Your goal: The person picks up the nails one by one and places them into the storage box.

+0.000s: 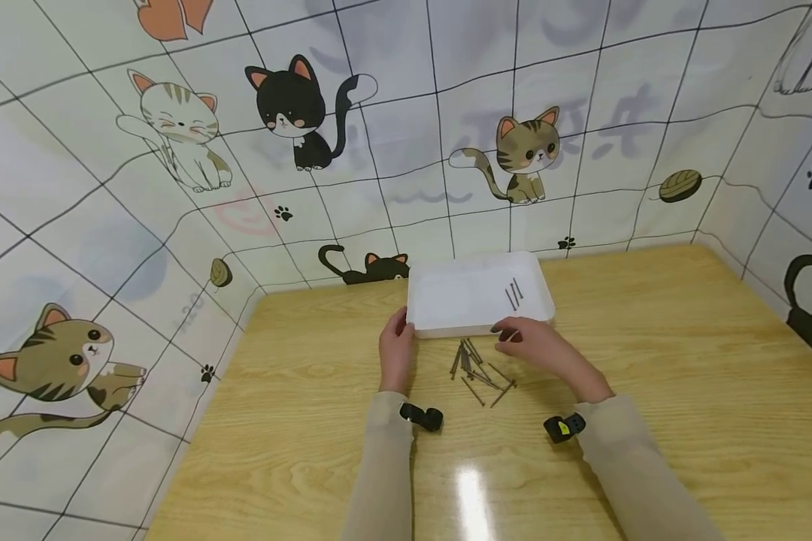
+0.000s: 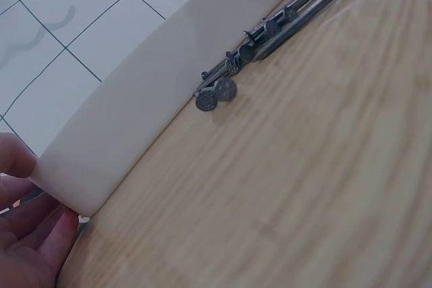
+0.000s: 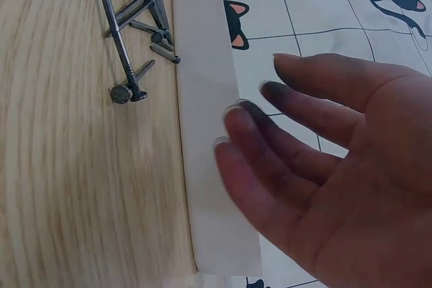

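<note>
A shallow white tray stands against the back wall, with three nails lying in its right part. My left hand holds the tray's front left corner; in the left wrist view its thumb and fingers are at the end of the white wall. Over the tray's front right edge hovers my right hand, fingers loosely bent and apart, holding nothing visible. Between the hands, in front of the tray, several loose nails lie in a crossed heap on the table. Their flat heads show in the left wrist view.
The light wooden table reaches back to walls covered with cat-patterned sheeting. Dark wrist cameras sit on both sleeves. A bright light reflection lies on the table near the front.
</note>
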{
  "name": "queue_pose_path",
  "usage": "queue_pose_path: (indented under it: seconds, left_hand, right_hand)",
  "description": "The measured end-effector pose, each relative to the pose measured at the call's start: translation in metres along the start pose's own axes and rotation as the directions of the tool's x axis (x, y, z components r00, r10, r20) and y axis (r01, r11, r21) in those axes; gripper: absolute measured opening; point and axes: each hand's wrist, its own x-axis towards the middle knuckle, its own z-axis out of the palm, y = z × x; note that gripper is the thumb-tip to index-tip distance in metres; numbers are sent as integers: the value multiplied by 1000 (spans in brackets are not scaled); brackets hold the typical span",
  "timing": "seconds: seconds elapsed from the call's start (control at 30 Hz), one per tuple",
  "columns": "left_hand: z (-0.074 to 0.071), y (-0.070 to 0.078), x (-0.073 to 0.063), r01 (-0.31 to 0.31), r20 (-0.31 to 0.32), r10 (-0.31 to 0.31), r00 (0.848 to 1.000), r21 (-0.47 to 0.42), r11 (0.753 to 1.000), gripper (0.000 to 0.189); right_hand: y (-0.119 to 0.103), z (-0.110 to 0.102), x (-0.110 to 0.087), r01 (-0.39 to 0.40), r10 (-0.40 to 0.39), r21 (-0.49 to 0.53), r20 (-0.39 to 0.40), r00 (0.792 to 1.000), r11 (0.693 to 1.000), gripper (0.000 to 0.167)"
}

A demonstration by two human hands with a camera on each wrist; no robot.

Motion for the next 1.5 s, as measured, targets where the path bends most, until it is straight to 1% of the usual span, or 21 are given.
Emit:
queue_pose_path:
  seconds: [0.17, 0.37, 0.47, 0.53, 0.73, 0.83, 0.93, 1.07, 1.2, 1.37, 1.5]
  left_hand:
    - [-1, -1, -1, -2, -11, 2, 1000, 19, 1000, 38]
    - [0, 0, -1, -10, -8, 10, 1000, 15, 1000, 38]
    - [0, 1, -2, -10, -3, 10, 1000, 7, 1000, 38]
    - [0, 1, -2, -7, -1, 7, 1000, 1, 1000, 38]
    - [0, 0, -2, 7, -2, -7, 1000, -5, 1000, 38]
    - [0, 0, -1, 2, 1, -2, 1000, -8, 1000, 38]
    - [0, 0, -1, -8, 2, 8, 1000, -5, 1000, 38]
    - [-1, 0, -1, -9, 2, 9, 1000, 4, 1000, 38]
    - [0, 0, 0, -4, 6, 4, 1000, 5, 1000, 40]
    - [0, -1, 1, -16, 4, 16, 1000, 6, 1000, 40]
    - [0, -2, 1, -17, 1, 17, 1000, 4, 1000, 39]
  right_hand:
    - [2, 4, -2, -23, 24, -24, 62, 998, 999, 38]
    - [6, 8, -2, -15, 16, -15, 87, 996, 1000, 37]
    - [6, 11, -1, -17, 21, -54, 88, 996, 998, 38]
    - [5, 13, -1, -12, 22, -103, 91, 996, 995, 39]
    - [-1, 19, 0, -35, 57, -223, 92, 994, 974, 42]
    - [-3, 22, -1, -59, 82, -254, 83, 993, 965, 44]
    - [-7, 26, -2, -79, 104, -257, 85, 991, 963, 45]
    - [-11, 30, -3, -88, 116, -281, 85, 990, 956, 41]
    - [-13, 31, -5, -75, 100, -310, 66, 993, 948, 31]
    - [-12, 30, -6, -58, 76, -305, 46, 996, 951, 18]
    - [-11, 30, -6, -53, 66, -301, 33, 997, 952, 16]
